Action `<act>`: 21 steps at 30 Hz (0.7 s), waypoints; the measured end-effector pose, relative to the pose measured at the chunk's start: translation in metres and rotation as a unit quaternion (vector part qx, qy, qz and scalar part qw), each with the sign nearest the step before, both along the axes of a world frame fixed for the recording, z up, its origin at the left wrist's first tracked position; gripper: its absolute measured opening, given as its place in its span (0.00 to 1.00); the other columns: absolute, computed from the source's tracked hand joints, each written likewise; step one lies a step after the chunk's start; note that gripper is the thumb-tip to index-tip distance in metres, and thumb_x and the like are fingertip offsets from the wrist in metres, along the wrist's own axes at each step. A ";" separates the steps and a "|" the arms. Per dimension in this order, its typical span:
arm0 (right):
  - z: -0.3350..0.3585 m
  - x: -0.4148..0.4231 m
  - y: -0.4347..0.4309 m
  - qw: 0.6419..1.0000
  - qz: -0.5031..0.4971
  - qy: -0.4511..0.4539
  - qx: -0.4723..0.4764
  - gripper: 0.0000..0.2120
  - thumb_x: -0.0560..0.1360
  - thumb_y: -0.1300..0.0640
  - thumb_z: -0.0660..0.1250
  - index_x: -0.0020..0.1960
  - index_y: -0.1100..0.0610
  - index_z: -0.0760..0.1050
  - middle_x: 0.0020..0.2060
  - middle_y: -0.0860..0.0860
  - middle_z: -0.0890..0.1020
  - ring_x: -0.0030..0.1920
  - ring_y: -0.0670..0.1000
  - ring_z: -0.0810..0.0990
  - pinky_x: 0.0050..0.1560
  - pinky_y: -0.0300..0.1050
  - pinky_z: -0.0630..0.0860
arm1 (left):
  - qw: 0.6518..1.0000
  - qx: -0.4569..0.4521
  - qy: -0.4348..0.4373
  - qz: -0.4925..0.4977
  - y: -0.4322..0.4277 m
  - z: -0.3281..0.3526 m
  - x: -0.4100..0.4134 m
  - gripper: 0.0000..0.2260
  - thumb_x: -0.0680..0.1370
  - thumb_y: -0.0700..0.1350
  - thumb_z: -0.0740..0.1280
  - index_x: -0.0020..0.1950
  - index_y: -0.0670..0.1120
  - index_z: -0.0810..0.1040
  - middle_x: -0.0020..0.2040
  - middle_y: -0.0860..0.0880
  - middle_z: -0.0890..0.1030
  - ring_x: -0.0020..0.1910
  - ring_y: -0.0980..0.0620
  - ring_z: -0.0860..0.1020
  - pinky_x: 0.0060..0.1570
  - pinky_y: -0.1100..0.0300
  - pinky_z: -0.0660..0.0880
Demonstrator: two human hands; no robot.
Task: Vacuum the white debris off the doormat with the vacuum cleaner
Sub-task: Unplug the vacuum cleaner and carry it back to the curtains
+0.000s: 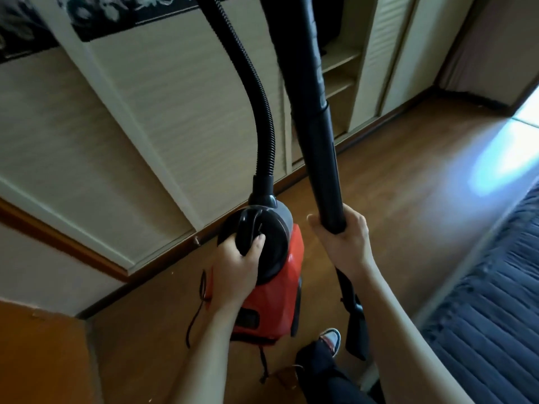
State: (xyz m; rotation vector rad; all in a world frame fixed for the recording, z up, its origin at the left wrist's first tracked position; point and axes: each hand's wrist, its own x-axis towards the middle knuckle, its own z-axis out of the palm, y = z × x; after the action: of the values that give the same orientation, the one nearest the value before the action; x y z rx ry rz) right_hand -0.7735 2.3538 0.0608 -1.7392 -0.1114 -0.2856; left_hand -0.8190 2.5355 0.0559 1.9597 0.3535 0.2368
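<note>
A red vacuum cleaner [280,290] with a round black top hangs just above the wooden floor. My left hand [237,265] grips the black carry handle [248,228] on its top. A ribbed black hose [262,118] rises from the body and leaves the top of the frame. My right hand [344,237] holds the black wand tube [323,158], which stands nearly upright. Below that hand, the tube runs down to a narrow black nozzle [357,330] near my foot. No doormat or white debris is in view.
Pale sliding wardrobe doors [163,112] line the left and back, with open shelves [341,71] behind the wand. A dark quilted bed or mattress [495,301] fills the right. A black power cord [198,310] trails on the floor left of the vacuum. My shoe [331,341] is near the nozzle.
</note>
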 end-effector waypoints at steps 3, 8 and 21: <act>-0.001 0.051 -0.033 1.000 -0.029 -0.004 -0.001 0.24 0.72 0.67 0.75 0.31 0.48 0.66 0.24 0.43 0.69 0.26 0.43 0.65 0.28 0.34 0.64 | 1.000 -0.007 0.000 -0.025 -0.030 -0.002 0.063 0.07 0.78 0.48 0.69 0.41 0.48 0.81 0.34 0.50 0.83 0.34 0.58 0.81 0.35 0.65 0.77; 0.006 0.133 -0.095 0.999 -0.043 0.004 0.007 0.26 0.73 0.68 0.75 0.31 0.39 0.72 0.25 0.44 0.72 0.26 0.43 0.67 0.28 0.36 0.66 | 0.998 -0.013 0.005 -0.061 -0.083 -0.002 0.165 0.06 0.77 0.50 0.70 0.40 0.50 0.81 0.33 0.55 0.83 0.34 0.58 0.81 0.38 0.56 0.78; 0.004 0.248 -0.207 0.984 -0.175 0.009 0.002 0.28 0.73 0.67 0.74 0.30 0.36 0.73 0.24 0.41 0.70 0.26 0.43 0.66 0.30 0.32 0.64 | 0.984 -0.005 -0.042 -0.175 -0.195 0.007 0.332 0.06 0.77 0.46 0.70 0.41 0.49 0.83 0.33 0.55 0.83 0.33 0.57 0.81 0.36 0.60 0.75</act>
State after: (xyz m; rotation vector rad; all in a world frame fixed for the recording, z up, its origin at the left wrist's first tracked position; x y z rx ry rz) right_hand -0.5258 2.1473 0.0646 -1.7534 0.2113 -0.5258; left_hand -0.4866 2.3410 0.0629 1.9568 -0.0472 0.0893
